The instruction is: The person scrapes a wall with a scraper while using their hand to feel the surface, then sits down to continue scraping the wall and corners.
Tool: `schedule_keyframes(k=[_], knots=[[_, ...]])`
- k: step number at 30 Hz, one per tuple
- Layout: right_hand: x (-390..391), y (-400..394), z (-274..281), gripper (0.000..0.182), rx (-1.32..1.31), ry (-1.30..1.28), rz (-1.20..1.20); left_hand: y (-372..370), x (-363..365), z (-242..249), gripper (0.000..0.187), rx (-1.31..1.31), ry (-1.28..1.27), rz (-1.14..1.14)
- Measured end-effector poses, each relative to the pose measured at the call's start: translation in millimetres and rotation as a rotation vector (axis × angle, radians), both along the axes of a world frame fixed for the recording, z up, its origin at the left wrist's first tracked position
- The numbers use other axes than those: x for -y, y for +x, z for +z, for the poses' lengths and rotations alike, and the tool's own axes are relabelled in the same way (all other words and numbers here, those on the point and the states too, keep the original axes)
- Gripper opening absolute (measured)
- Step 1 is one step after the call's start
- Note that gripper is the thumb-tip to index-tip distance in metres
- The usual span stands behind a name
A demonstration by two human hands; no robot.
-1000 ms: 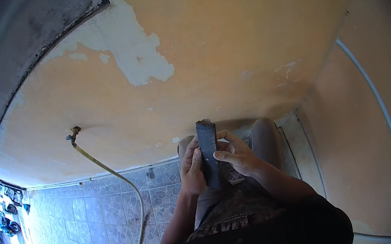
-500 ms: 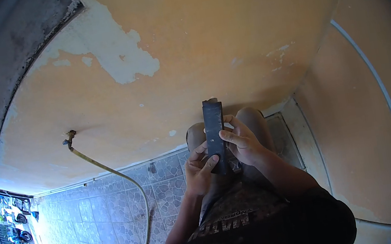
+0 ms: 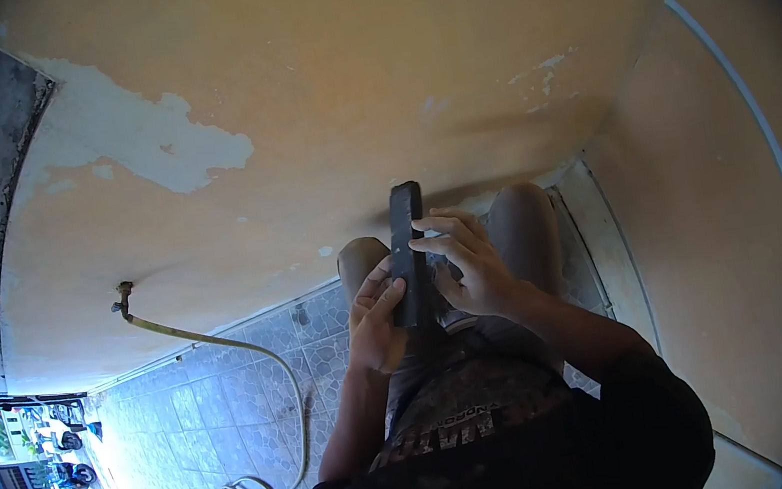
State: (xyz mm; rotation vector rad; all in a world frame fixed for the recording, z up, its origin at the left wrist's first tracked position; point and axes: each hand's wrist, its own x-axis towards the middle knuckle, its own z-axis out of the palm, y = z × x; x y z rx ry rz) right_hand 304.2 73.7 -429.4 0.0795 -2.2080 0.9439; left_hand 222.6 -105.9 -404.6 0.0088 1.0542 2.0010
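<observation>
A long, narrow black object (image 3: 404,232) is held upright in front of the lap, between the knees. My left hand (image 3: 378,319) grips its lower left side, the thumb lying across its face. On the other side, my right hand (image 3: 469,261) has its fingers spread, with two fingertips at the object's right edge. Its thumb is apart from the object, and the palm shows nothing in it.
The orange wall (image 3: 285,78) with peeling paint rises in front. A tap (image 3: 123,290) on it feeds a hose (image 3: 279,362) that coils on the tiled floor (image 3: 203,404). Another wall (image 3: 692,230) stands at the right. Motorbikes (image 3: 72,478) are parked at the far left.
The black object has turned, so it appears narrower. My right hand has loosened from its grip, and its fingers have spread. The knees are wider apart, and the view has shifted.
</observation>
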Motion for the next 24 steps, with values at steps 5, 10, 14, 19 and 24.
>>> schedule_keyframes(k=[5, 10, 14, 19, 24], knots=[[-1.5, -2.6, -30.6, 0.062, -0.139, 0.130, -0.082, 8.2, -1.3, 2.0, 0.037, 0.152, 0.084, -0.085], [-3.6, -8.7, -46.8, 0.056, -0.231, 0.139, -0.145, 15.4, -4.4, 8.9, 0.034, 0.333, 0.212, -0.077], [-8.2, -14.8, -50.9, 0.053, -0.198, 0.145, -0.180, 2.6, -9.4, 1.5, 0.032, 0.501, 0.219, 0.003], [-27.4, -21.2, -52.6, 0.058, -0.195, 0.169, -0.171, -7.3, -23.2, -4.5, 0.034, 0.624, 0.311, -0.059], [-39.5, -16.3, -61.6, 0.075, -0.174, 0.175, -0.044, 8.6, -24.9, 2.3, 0.039, 0.490, 0.198, -0.021]])
